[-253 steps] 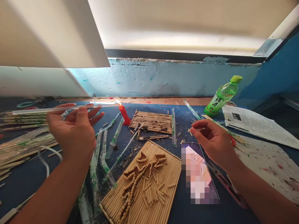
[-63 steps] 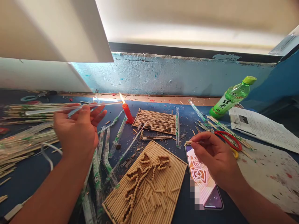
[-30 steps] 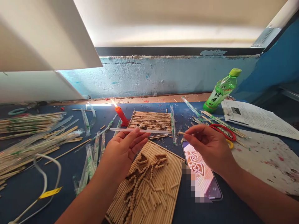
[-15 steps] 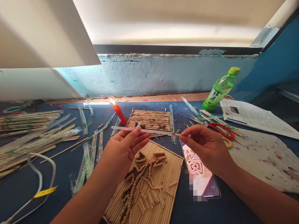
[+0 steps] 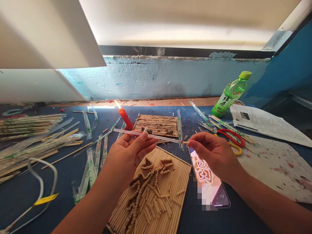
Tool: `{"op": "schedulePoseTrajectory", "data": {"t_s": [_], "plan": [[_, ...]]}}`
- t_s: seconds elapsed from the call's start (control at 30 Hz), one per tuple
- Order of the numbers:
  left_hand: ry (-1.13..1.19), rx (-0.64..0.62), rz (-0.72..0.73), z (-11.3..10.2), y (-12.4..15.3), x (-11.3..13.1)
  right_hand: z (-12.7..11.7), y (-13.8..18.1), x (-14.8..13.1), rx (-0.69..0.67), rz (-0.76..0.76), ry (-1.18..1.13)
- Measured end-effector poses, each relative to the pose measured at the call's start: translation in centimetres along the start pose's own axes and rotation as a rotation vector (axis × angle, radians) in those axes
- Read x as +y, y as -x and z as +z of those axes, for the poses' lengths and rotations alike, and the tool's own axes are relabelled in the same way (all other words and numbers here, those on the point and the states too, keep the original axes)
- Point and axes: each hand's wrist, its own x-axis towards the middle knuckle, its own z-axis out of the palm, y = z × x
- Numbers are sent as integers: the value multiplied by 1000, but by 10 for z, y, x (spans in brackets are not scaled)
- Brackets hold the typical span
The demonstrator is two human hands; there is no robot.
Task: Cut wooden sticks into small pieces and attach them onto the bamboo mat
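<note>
My left hand [image 5: 130,152] is closed around a translucent white glue stick [image 5: 168,139], held nearly level above the work. The stick's right end meets a short piece of wooden stick [image 5: 185,142], pinched between the thumb and fingers of my right hand [image 5: 214,154]. Below them lies a panel of wooden sticks [image 5: 180,172], with a raised outline of small round pieces [image 5: 138,191] and several loose cut sticks [image 5: 158,208] on it. Beyond my left hand, a lit red candle [image 5: 124,117] leans beside a smaller, scorched stick panel [image 5: 158,121].
A phone [image 5: 202,169] showing a picture lies under my right hand. Scissors [image 5: 230,136], a green bottle [image 5: 230,94] and printed paper [image 5: 263,120] are to the right. Bundled sticks [image 5: 29,126], plastic wrappers [image 5: 90,172] and a white cable [image 5: 40,182] spread across the left.
The glue stick tilts slightly more, its left end a little higher and its right end lower. Faint smoke wisps now show near the ledge. Both grips stay the same.
</note>
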Motion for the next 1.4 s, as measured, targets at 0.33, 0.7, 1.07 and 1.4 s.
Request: {"op": "schedulePoseTrajectory", "data": {"t_s": [0.33, 0.7, 1.07, 1.4], "plan": [[20, 40, 26, -4, -5, 3, -2, -8, 3, -29, 42, -125], [48, 72, 87, -5, -5, 12, -3, 3, -6, -123, -274, 289], [71, 60, 96, -9, -7, 9, 11, 11, 6, -453, -510, 634], [76, 40, 90, -8, -5, 10, 17, 12, 12, -483, -517, 643]]}}
